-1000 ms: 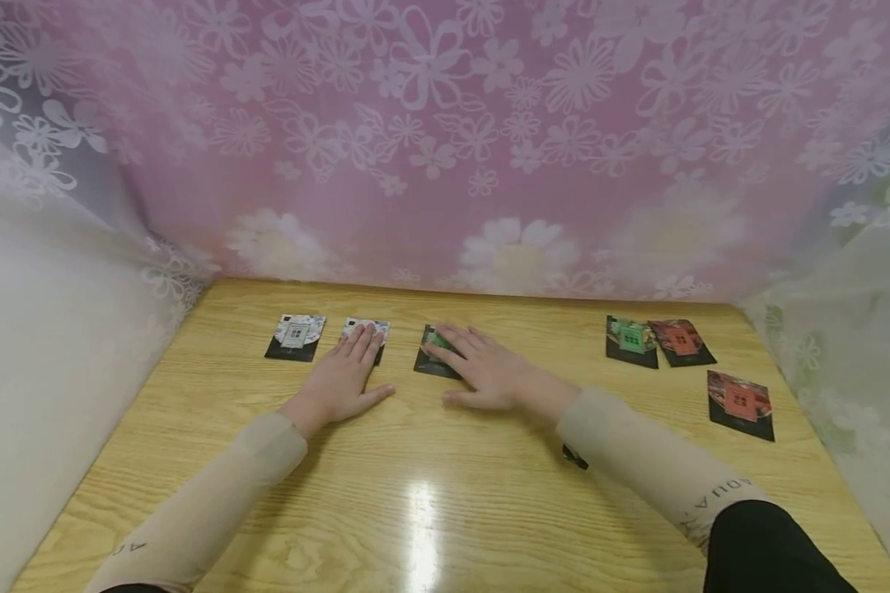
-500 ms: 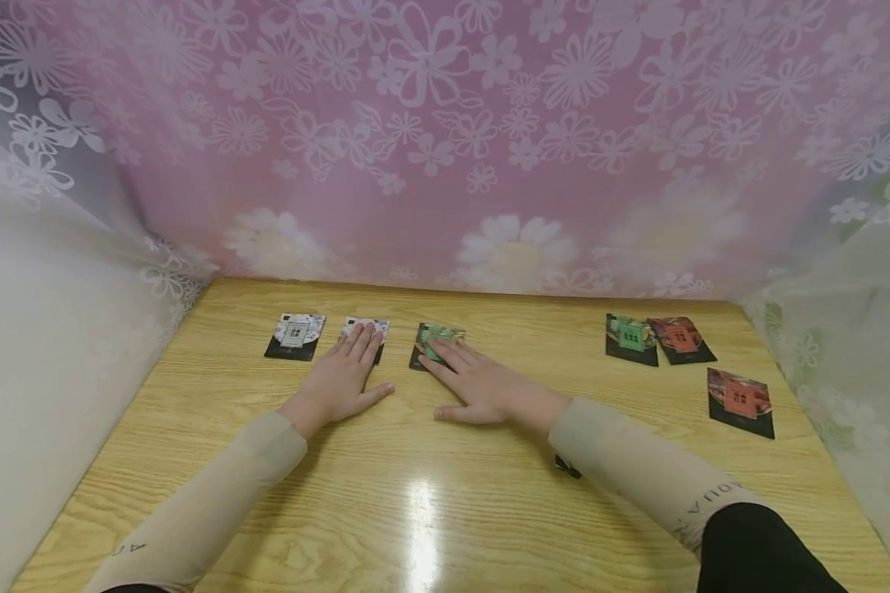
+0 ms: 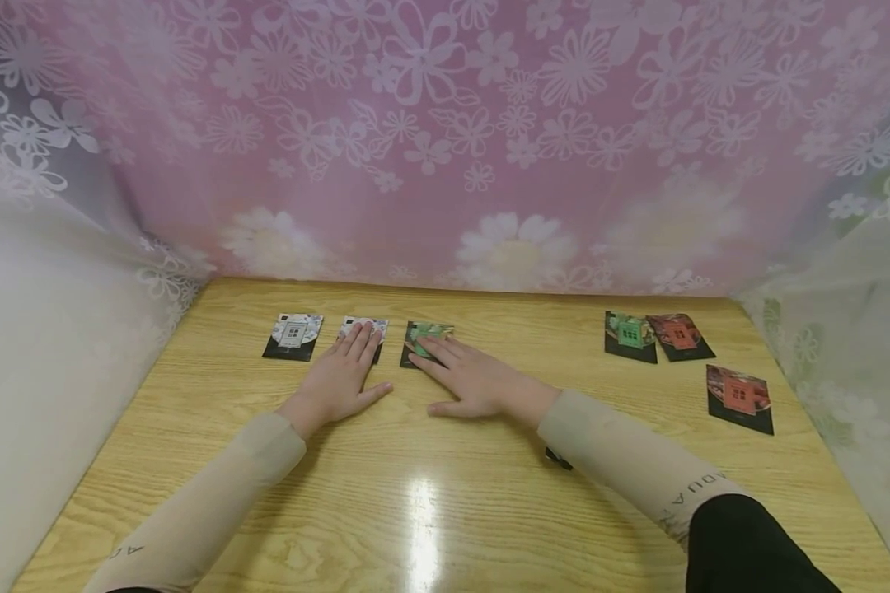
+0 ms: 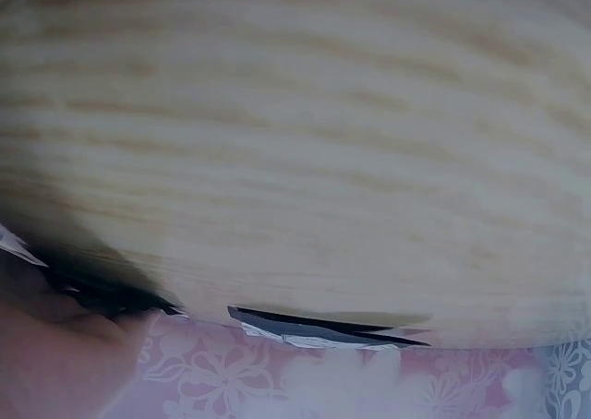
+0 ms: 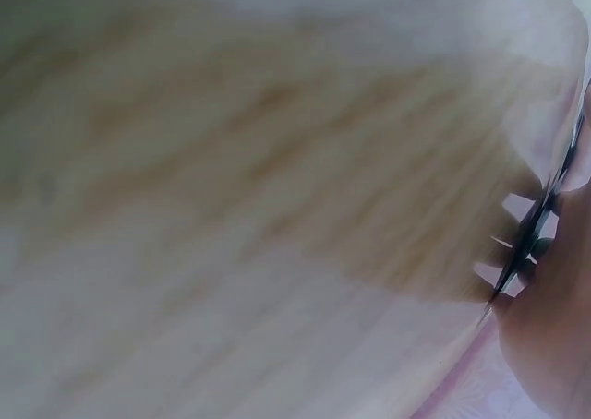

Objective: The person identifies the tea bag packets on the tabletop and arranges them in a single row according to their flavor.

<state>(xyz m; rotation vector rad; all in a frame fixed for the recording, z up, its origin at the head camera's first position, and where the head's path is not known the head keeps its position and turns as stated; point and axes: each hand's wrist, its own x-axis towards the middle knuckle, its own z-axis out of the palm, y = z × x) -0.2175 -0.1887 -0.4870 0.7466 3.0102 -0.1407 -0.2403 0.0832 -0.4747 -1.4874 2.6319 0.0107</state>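
Note:
My left hand (image 3: 339,380) lies with straight fingers over a white and black packet (image 3: 351,324), covering most of it. To its right, my right hand (image 3: 475,377) rests flat, fingers spread, on a green and black packet (image 3: 415,339); the packet's left and top parts show. Another white and black packet (image 3: 293,337) lies at the far left of the row. In the left wrist view a packet (image 4: 314,332) appears edge-on beside the left hand (image 4: 65,354). The right wrist view shows the right hand's fingers against the dark packet edge (image 5: 526,239).
At the back right lie a green packet (image 3: 630,336) and a red packet (image 3: 680,337), side by side. A second red packet (image 3: 739,399) sits nearer the right edge. A dark object (image 3: 558,458) pokes out under the right sleeve. A pink flowered curtain (image 3: 445,165) hangs behind the wooden table (image 3: 341,511).
The right hand has slid left with the green packet, bringing it closer to the white packet under the left hand. More of the green packet shows now. The left hand has stayed in place.

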